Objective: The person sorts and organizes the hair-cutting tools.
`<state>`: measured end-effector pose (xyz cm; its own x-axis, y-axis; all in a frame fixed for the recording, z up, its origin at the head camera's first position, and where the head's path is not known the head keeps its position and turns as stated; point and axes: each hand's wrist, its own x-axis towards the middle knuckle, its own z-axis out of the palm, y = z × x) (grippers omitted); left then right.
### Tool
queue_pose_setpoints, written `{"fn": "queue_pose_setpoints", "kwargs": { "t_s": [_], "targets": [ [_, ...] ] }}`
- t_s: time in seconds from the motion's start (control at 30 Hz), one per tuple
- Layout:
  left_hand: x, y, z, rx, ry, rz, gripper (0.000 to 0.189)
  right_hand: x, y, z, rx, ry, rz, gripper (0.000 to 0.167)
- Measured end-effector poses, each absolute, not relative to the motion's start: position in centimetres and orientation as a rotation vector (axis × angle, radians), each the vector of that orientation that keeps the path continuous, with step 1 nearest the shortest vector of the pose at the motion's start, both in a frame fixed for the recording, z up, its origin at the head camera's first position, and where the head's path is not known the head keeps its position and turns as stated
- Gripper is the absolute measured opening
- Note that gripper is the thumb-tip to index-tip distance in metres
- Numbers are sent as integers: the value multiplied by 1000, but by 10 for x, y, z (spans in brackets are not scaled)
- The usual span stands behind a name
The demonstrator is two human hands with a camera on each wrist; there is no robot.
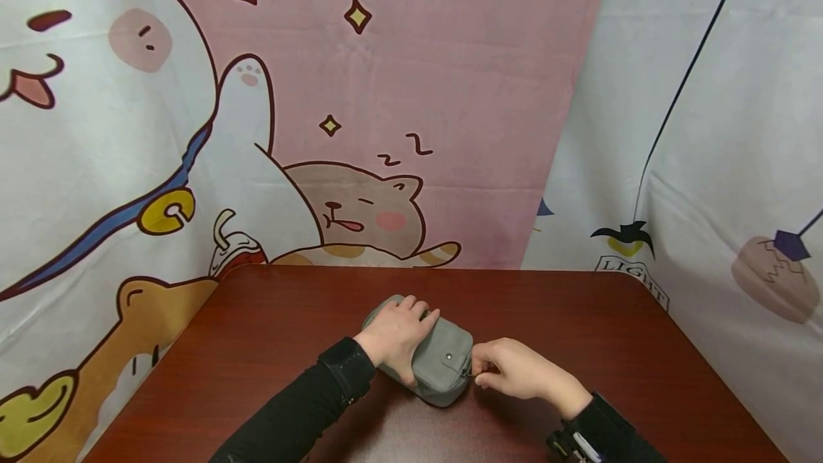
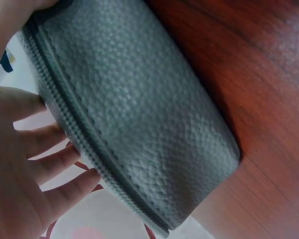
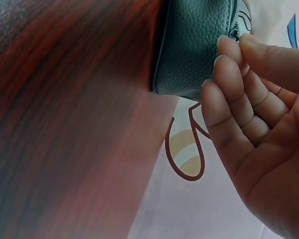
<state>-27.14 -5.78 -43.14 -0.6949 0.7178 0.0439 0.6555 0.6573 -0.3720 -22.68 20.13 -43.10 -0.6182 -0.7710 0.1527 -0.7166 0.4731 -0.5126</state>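
Observation:
A small grey pebbled-leather pouch (image 1: 444, 356) lies on the table, with a zip (image 2: 82, 127) along its upper edge and a snap tab near its right end. My left hand (image 1: 400, 334) rests across the top of the pouch, fingers spread and mostly straight, thumb down by the near edge. In the left wrist view, those fingers (image 2: 55, 164) reach over behind the zip edge. At the pouch's right end, my right hand (image 1: 514, 369) pinches the zipper pull (image 3: 234, 35) between thumb and index finger; its other fingers are curled loosely. The fingertips mostly hide the pull.
The dark reddish-brown wooden table (image 1: 289, 320) extends around the pouch on all sides. Behind its far edge hangs a cloth backdrop (image 1: 463, 91) with cartoon animals on pink and white. Black sleeves (image 1: 289, 406) cover both forearms.

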Motion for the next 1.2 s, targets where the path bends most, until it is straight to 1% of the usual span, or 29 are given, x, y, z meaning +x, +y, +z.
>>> {"fn": "queue_pose_setpoints", "kwargs": {
  "t_s": [0.3, 0.63, 0.9, 1.2],
  "targets": [
    [-273, -58, -433, -1113, -2681, 510, 127, -225, 188, -441, -1435, 2407, -960, 18],
    [-273, -58, -433, -1095, -2700, 515, 127, -221, 184, -441, -1413, 2380, -996, 14],
    [-267, -55, -436, -921, -2790, 465, 127, -227, 194, -446, -1303, 2419, -1044, 12],
    [-262, -49, -433, -747, -2894, 411, 127, -234, 202, -452, -1240, 2551, -1051, 17]
  ]
}}
